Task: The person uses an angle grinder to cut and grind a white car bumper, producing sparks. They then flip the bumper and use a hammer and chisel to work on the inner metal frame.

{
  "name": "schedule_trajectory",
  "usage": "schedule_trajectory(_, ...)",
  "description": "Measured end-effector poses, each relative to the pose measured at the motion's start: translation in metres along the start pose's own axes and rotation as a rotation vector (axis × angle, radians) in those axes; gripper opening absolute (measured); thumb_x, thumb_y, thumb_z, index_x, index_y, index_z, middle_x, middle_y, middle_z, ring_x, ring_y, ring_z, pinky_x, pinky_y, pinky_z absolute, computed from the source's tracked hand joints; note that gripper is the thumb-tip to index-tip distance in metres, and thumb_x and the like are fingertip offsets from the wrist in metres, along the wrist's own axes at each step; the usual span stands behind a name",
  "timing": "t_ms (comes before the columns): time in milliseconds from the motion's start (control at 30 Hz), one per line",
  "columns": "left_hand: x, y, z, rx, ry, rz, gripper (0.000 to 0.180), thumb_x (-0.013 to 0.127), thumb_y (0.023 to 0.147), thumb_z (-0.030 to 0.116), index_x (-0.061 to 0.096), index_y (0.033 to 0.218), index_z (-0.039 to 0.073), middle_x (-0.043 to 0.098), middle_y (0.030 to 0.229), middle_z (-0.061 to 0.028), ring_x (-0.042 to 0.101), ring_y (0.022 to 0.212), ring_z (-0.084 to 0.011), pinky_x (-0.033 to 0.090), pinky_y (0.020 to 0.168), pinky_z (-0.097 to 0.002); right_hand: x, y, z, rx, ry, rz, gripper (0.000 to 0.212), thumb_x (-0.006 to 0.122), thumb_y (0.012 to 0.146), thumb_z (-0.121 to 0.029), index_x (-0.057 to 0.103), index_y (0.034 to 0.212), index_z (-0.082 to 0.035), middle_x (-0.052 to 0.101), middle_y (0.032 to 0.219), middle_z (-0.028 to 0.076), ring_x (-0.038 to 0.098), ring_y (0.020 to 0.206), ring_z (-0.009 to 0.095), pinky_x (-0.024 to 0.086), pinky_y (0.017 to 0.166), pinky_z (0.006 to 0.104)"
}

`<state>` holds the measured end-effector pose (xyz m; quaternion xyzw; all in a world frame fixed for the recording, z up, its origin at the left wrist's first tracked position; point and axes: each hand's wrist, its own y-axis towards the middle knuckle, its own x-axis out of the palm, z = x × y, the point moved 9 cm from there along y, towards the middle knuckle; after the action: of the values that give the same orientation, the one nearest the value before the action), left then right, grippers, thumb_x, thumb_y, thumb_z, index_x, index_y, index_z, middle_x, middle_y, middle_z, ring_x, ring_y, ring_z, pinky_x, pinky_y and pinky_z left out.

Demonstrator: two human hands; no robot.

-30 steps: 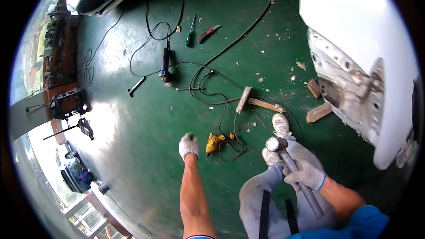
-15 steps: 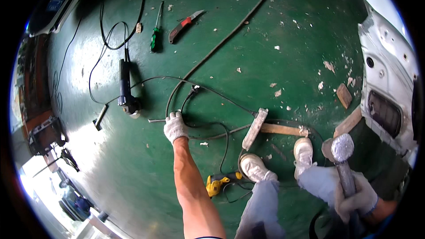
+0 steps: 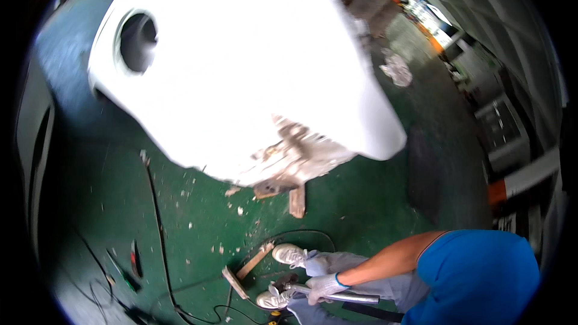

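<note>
My right hand [image 3: 325, 287], in a pale knit glove, is closed around the silver handle of a hammer [image 3: 358, 297]. The hammer lies slantwise over my legs, its dark head near my shoes. My left hand is out of view. Close to my feet on the green floor is a wooden-handled tool [image 3: 256, 261] with a pale block-like head. Filling the upper middle is a large white vehicle body panel [image 3: 241, 66] with a round opening. Its lower edge is torn and crumpled, with brown patches.
Under the torn edge stands a wood block [image 3: 297, 202], with pale flakes scattered about. A black cable [image 3: 159, 222] crosses the floor at left, near a green-handled screwdriver [image 3: 123, 275] and a red-handled knife [image 3: 133, 259]. Crumpled clear plastic [image 3: 396, 69] lies farther right.
The view has swung right and up, bringing the white panel into the middle. My left hand, earlier reaching down by a thin metal rod, has left the picture. The hammer stays in my right hand.
</note>
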<state>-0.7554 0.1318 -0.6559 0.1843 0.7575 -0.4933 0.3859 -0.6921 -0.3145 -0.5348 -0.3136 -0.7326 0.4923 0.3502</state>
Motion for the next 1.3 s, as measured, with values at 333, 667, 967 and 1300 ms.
schedule_trajectory(333,-0.205,-0.196,0.058,0.133,-0.530,0.018,0.035,0.059,0.105,0.033,0.066,0.123,0.004,0.074,0.111,-0.0192,0.071,0.098,-0.0309,0.055,0.086,-0.0442,-0.062,-0.178,0.057,-0.043,-0.109,-0.115,0.025,0.075,0.074,-0.024,0.065,0.067,-0.003,0.064,0.061,0.008,0.064,0.054,0.021,0.050,0.051,0.0380)
schedule_trajectory(667,-0.511,-0.326,0.389,0.451,-1.945,-0.099,0.036,0.056,0.110,0.039,0.066,0.128,0.010,0.073,0.124,-0.0146,0.069,0.120,-0.0350,0.061,0.094,-0.0511,-0.232,-0.262,0.181,0.008,0.069,-0.096,0.040,0.083,0.081,-0.041,0.069,0.071,-0.004,0.068,0.068,0.008,0.066,0.059,0.020,0.053,0.058,0.0387)
schedule_trajectory(967,-0.617,-0.366,0.554,0.548,-1.826,0.533,0.023,0.068,0.100,0.024,0.065,0.120,0.013,0.069,0.106,-0.0106,0.071,0.109,-0.0337,0.059,0.097,-0.0505,-0.436,-0.339,0.233,-0.029,0.557,0.238,0.017,0.077,0.083,-0.011,0.064,0.092,-0.005,0.063,0.070,0.005,0.060,0.053,0.016,0.052,0.049,0.0321)
schedule_trajectory(1300,-0.593,-0.428,0.709,1.397,-0.408,0.633,0.029,0.068,0.098,0.014,0.064,0.124,0.002,0.065,0.114,-0.0191,0.068,0.113,-0.0432,0.065,0.077,-0.0442,-0.462,-0.290,0.232,-0.055,1.039,0.352,0.021,0.076,0.082,-0.002,0.058,0.092,-0.007,0.058,0.068,0.004,0.058,0.052,0.015,0.050,0.042,0.0335)
